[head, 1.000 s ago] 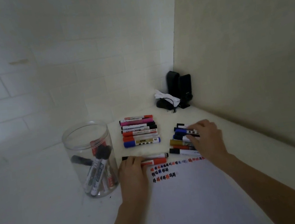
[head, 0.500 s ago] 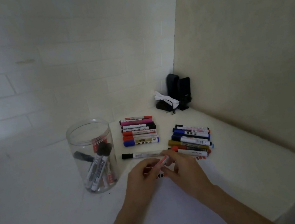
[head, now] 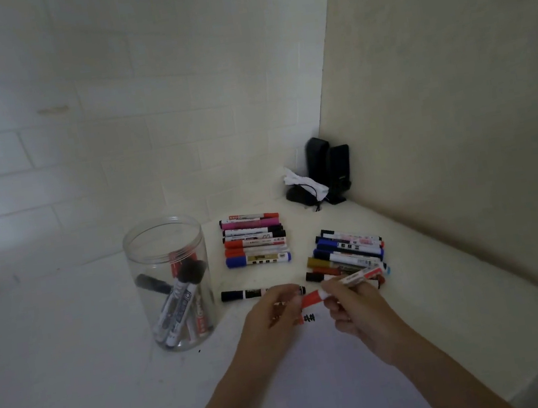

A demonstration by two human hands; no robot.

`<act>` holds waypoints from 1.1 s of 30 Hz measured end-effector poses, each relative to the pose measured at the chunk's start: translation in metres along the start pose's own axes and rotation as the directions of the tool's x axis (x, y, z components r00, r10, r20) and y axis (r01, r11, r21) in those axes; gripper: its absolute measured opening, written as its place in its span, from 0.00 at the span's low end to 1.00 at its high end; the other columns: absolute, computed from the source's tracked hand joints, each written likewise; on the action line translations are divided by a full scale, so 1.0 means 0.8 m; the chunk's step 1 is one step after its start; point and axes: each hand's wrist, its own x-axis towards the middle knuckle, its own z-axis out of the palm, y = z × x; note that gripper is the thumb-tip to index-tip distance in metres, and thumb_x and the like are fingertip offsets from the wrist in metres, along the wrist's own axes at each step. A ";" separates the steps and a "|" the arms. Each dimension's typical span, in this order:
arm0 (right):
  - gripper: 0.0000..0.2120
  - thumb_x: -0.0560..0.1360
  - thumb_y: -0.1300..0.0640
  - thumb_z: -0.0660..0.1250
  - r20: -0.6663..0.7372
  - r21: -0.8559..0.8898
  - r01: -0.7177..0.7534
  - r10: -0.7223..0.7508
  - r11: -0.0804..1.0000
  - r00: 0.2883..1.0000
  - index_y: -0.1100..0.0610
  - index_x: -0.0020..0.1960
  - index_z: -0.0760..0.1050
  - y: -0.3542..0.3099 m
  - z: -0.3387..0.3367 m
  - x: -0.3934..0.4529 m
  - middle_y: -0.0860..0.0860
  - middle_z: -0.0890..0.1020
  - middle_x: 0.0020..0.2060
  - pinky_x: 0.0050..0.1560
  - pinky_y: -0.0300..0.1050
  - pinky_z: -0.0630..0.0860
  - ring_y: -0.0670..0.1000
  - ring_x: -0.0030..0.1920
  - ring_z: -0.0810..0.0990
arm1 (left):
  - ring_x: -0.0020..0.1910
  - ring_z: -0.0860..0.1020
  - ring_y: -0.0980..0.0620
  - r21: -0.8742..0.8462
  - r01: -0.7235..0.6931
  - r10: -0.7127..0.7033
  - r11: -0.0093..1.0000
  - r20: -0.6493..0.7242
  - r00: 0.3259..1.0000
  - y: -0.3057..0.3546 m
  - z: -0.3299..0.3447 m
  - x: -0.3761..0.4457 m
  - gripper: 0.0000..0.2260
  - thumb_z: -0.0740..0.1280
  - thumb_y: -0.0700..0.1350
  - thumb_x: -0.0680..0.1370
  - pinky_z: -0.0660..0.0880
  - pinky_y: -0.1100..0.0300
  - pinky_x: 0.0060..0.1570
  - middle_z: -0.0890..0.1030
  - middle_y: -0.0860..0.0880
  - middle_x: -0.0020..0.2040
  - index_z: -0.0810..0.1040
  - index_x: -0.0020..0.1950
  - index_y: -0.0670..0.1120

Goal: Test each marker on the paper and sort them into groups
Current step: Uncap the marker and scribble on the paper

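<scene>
Red-capped marker (head: 341, 285) with white barrel, cap pinched by left hand (head: 273, 320), barrel by right hand (head: 355, 309).

From my seat: left hand (head: 273, 317) covers most of the test marks on the paper (head: 321, 386), only a few show at its right. Fingers hide the red cap (head: 311, 298) seam, so can't tell if cap is on or off the red marker (head: 357, 277). Black marker (head: 259, 292) partly behind left grip. Labels too small to read. Markers in jar (head: 171, 283) blurred thru plastic, count unclear. Both forearms cut off at the near edge.
</scene>
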 end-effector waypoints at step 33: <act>0.10 0.78 0.53 0.66 -0.102 0.004 0.121 -0.120 0.993 0.988 0.60 0.48 0.81 0.000 -0.003 -0.009 0.52 0.81 0.34 0.32 0.38 0.71 0.47 0.33 0.76 | 0.33 0.72 0.61 0.245 -0.102 0.059 0.964 0.179 0.982 0.005 -0.015 0.001 0.14 0.62 0.59 0.78 0.69 0.68 0.33 0.74 0.56 0.39 0.67 0.62 0.60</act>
